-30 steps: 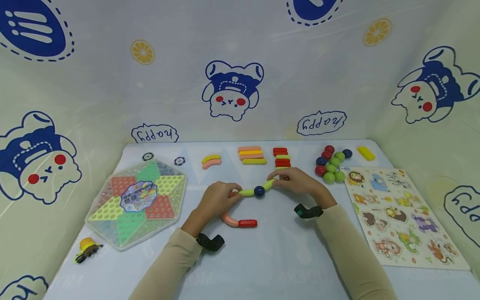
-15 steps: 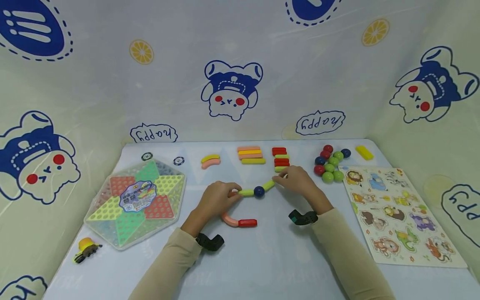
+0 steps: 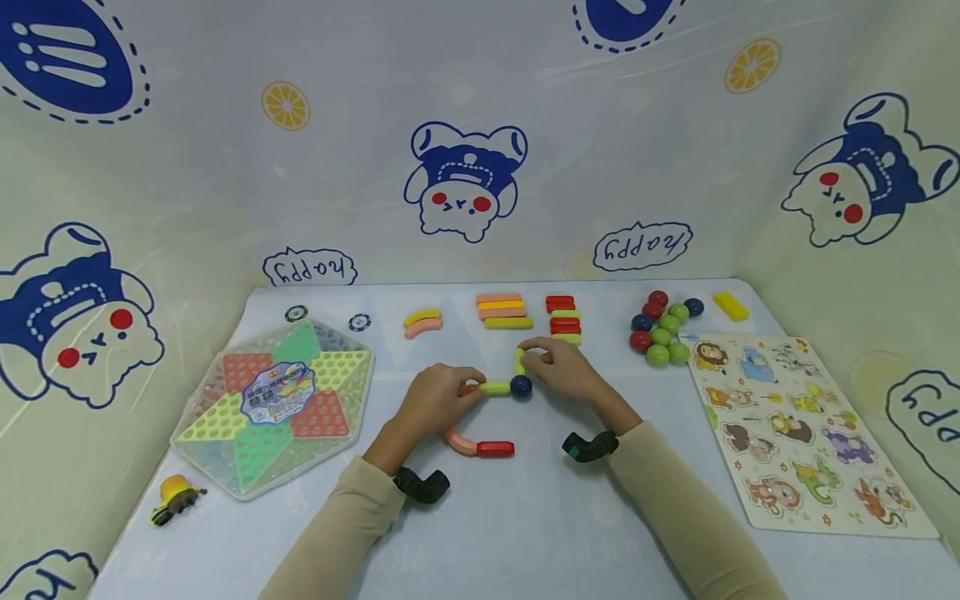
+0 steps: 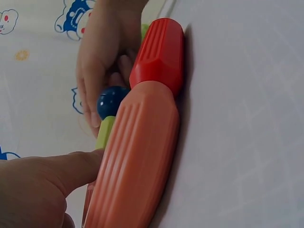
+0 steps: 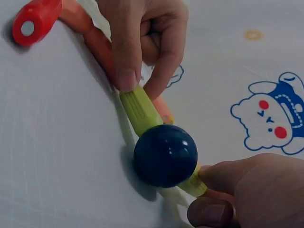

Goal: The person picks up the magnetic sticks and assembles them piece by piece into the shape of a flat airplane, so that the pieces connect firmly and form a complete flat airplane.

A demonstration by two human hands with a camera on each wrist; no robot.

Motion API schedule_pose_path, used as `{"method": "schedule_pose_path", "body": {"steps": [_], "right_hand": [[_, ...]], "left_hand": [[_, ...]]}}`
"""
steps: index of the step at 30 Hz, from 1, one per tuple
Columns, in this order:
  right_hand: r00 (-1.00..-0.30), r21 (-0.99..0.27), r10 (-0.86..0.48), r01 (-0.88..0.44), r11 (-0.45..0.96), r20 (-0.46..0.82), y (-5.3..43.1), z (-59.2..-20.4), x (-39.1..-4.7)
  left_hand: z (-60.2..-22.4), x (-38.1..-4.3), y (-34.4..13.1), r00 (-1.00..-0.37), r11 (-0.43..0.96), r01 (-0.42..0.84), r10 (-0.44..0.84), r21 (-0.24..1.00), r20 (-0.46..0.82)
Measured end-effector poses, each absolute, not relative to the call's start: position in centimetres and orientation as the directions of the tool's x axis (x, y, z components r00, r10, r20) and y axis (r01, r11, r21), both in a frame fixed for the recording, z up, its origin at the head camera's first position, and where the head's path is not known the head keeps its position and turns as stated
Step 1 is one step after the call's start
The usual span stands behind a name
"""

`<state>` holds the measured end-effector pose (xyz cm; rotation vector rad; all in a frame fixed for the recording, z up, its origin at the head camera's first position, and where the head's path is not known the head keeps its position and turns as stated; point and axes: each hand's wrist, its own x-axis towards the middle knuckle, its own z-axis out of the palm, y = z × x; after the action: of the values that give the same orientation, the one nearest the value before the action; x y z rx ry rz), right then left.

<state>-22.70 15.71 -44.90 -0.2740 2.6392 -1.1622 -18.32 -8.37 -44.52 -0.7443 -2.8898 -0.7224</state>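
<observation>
My left hand pinches a lime-green magnetic rod between thumb and finger. The rod's far end meets a dark blue ball low over the table. On the ball's other side, a second lime-green rod points away toward the back, and my right hand pinches it. In the right wrist view the ball sits between the two rods. From under my left hand runs a curved salmon rod, ending in a short red rod; my hand partly hides this chain.
Behind my hands lie salmon and yellow rods, short red and green rods and curved rods. Several colored balls and a yellow block are back right. A star-patterned game board lies left, an animal puzzle board right.
My right hand has moved left, swinging its green rod around the blue ball from slanting rightward to pointing toward the back. My left hand stays in place with its rod.
</observation>
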Motion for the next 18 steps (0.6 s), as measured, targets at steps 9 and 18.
{"method": "schedule_pose_path", "body": {"steps": [9, 18], "right_hand": [[-0.958, -0.786, -0.276, -0.114, 0.607, -0.075, 14.94, -45.27, -22.32], [-0.966, -0.792, -0.227, -0.043, 0.608, -0.122, 15.52, -45.40, -22.39]], "left_hand": [[-44.38, -18.18, -8.33, -0.878, 0.775, 0.476, 0.441, 0.415, 0.184], [-43.98, -18.11, -8.03, -0.883, 0.778, 0.468, 0.435, 0.418, 0.180]]}}
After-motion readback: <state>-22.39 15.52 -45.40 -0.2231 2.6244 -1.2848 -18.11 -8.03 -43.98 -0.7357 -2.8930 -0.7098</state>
